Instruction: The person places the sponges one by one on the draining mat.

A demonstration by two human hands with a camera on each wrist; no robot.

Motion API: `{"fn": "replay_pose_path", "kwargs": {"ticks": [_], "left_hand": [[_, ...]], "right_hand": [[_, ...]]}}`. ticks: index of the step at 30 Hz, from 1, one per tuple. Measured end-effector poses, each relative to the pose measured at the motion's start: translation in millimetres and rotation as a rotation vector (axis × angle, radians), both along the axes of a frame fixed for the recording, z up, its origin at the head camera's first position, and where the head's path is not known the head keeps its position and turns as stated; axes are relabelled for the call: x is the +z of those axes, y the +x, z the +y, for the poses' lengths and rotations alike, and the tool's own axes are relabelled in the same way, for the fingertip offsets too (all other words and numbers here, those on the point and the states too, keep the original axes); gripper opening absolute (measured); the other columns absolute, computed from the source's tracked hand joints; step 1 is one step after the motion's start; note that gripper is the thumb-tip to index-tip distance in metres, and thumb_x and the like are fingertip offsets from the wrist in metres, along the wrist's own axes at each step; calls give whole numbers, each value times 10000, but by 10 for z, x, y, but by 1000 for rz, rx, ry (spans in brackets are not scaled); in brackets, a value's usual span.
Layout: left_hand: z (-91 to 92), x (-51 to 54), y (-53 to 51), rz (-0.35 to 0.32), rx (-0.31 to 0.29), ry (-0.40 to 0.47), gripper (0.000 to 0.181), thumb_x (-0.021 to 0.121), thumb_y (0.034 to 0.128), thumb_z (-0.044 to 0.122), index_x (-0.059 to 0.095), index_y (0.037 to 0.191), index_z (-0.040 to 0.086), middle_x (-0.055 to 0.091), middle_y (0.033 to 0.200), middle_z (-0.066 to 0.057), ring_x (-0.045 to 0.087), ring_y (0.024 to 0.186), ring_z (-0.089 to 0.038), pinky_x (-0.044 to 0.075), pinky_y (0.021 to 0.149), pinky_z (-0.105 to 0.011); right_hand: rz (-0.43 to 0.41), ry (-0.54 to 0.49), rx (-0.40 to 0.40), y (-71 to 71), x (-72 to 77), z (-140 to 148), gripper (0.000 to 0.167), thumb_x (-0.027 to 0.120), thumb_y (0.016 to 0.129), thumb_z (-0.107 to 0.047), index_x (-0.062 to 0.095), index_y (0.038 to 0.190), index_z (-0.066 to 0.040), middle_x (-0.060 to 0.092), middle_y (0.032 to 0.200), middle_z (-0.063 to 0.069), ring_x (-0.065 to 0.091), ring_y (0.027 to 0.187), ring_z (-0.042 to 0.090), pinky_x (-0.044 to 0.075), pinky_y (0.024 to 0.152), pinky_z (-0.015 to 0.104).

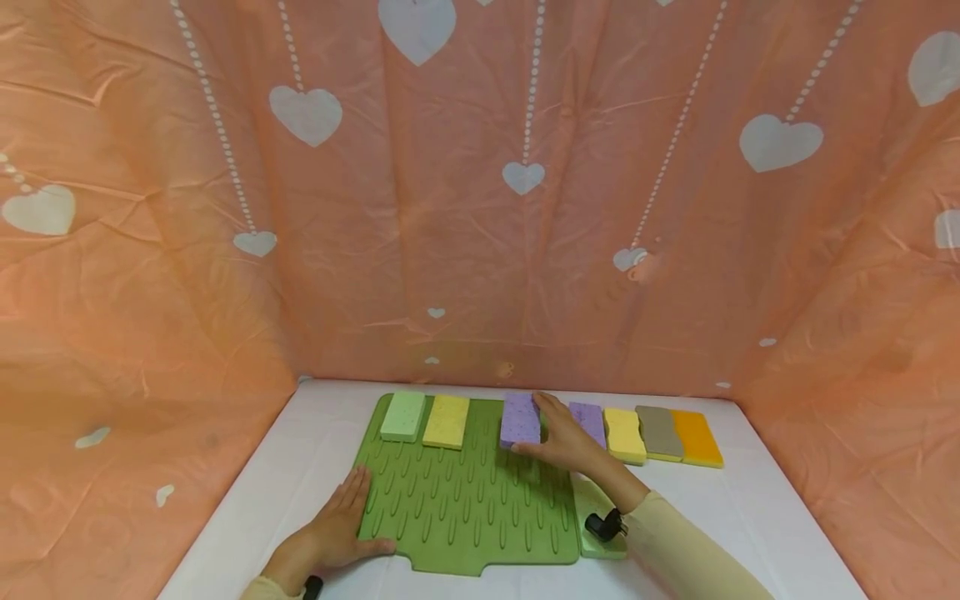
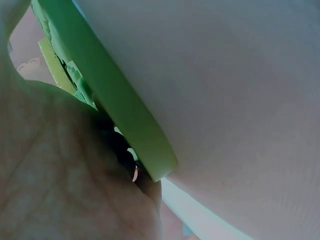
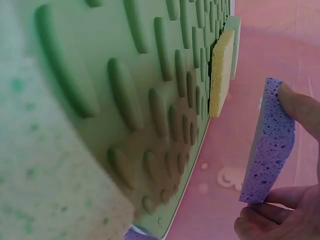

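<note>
A purple sponge (image 1: 519, 419) is pinched between the thumb and fingers of my right hand (image 1: 568, 442). In the right wrist view this sponge (image 3: 270, 142) is held off the ribbed surface of the green mat (image 1: 465, 533), near its back edge. My left hand (image 1: 336, 523) rests at the mat's left side, fingers straight, thumb by the front left corner. The left wrist view shows the palm against the mat's rim (image 2: 125, 110). A light green sponge (image 1: 405, 415) and a yellow sponge (image 1: 447, 421) lie side by side on the back left of the mat.
Right of the mat stand another purple sponge (image 1: 588, 421), a wavy yellow sponge (image 1: 624, 435), a grey one (image 1: 660, 432) and an orange one (image 1: 697, 437). Below my right forearm lies a pale green speckled sponge (image 1: 602, 547). An orange heart-print curtain (image 1: 465, 250) encloses the white table (image 1: 765, 517).
</note>
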State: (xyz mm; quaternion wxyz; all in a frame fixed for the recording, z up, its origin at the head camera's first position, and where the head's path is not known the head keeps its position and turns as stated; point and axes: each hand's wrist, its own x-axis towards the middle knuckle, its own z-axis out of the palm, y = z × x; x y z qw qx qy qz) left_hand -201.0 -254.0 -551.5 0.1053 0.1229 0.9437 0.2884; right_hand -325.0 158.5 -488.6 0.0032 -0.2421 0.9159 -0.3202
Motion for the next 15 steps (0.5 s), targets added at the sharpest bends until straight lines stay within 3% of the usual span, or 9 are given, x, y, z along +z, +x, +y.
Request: {"fn": "replay_pose_path", "kwargs": {"ticks": [4,6,10,15], "left_hand": [[-11,0,-16,6,-15,6,1395,760,845,744,61,1647,-159,2,1727,-387,-53,1622,-510,-127,1291,-481],[-13,-23,-35,4,-4,-33,1397,742,843,769,61,1659,-138,-3,1743,-354,-51,1634,-475,-89,1295,-469],[-13,-59,-48,30,7,-87,1396,758,819,774,112,1652,-142,60,1741,-345,26,1636,-477,67,1309,-588],[-14,-65,-41,44,-1,-79,1391,778,815,753,140,1632,-174,85,1723,-380,59,1619,-522,104,1297,-644]], "right_hand": [[-8,-10,6,-64,16,-60,1135,866,909,-470,224,1675,67,239,1727,303,236,1597,487,317,1239,666],[-19,-9,7,-91,15,-85,1134,867,910,-462,220,1673,74,232,1727,309,221,1602,489,304,1243,671],[-41,-5,14,-141,-6,-134,1130,867,913,-461,227,1666,87,225,1731,306,204,1608,484,293,1248,672],[-48,-8,21,-201,-25,-196,1126,877,905,-455,244,1662,88,233,1733,295,218,1606,480,290,1253,665]]}}
